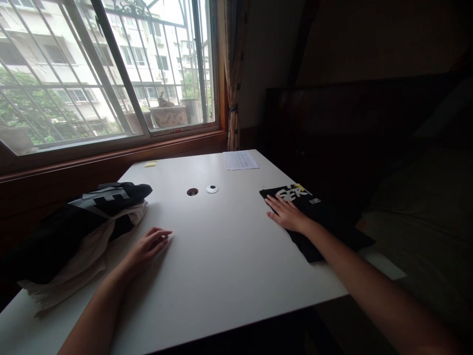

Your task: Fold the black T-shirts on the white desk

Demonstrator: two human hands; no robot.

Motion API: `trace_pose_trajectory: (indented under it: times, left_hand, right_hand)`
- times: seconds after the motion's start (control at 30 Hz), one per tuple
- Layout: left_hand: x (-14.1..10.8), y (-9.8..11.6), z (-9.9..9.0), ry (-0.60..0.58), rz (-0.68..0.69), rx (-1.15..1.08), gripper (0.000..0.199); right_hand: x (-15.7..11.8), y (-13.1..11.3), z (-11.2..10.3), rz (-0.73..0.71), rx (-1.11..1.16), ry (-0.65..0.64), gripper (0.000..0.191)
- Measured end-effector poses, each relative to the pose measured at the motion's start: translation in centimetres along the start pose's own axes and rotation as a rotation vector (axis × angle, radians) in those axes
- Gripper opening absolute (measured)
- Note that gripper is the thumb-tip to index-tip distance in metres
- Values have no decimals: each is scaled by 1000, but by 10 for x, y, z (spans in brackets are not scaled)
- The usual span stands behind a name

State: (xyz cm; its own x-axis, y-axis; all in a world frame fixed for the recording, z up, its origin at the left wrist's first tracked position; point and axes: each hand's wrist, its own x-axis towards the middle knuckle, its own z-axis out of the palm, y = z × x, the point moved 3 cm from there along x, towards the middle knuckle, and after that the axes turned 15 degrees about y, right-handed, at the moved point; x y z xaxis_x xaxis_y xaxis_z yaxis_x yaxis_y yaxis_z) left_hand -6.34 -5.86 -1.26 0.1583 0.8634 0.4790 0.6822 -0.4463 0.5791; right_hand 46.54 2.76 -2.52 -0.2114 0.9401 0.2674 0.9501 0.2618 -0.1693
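- Along the right edge of the bench [218, 251] lies a black cloth [325, 214] with white lettering and a touch of yellow near its far end.
- Over that cloth's left border, toward its far end, I have my right grip [290, 216] laid palm down, released, the fingers spread flat and closed on nothing.
- Most of the cloth lies to the right of my right grip and nearer the bench's near edge, running beneath my forearm; my thumb reaches past its left border, over the white top.
- The cloth reaches the right edge; in the dark there I cannot tell how much hangs over.
- Toward the left edge I have my left grip [150, 242], fingers loosely bent around nothing, pointing at the middle of the bench; I cannot tell how much of it touches the top.
- Just left of it, along the left edge, sits a heap of black clothing [55, 236] with a grey patch, a cream cloth [98, 244] showing beneath.
- Near the far edge are a printed sheet [241, 160] by the far right corner and a yellow slip [151, 163] by the far left one.
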Motion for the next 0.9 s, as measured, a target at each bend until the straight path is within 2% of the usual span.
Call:
trace_pose_trajectory:
  times: [0.33, 0.9]
  left_hand:
    - [0, -4, 2, -14, 7, 18, 38]
    - [-3, -14, 6, -21, 26, 31, 36]
  right_hand:
    - [-2, -5, -1, -25, -14, -17, 67]
    - [-2, -7, 1, -102, -26, -12, 79]
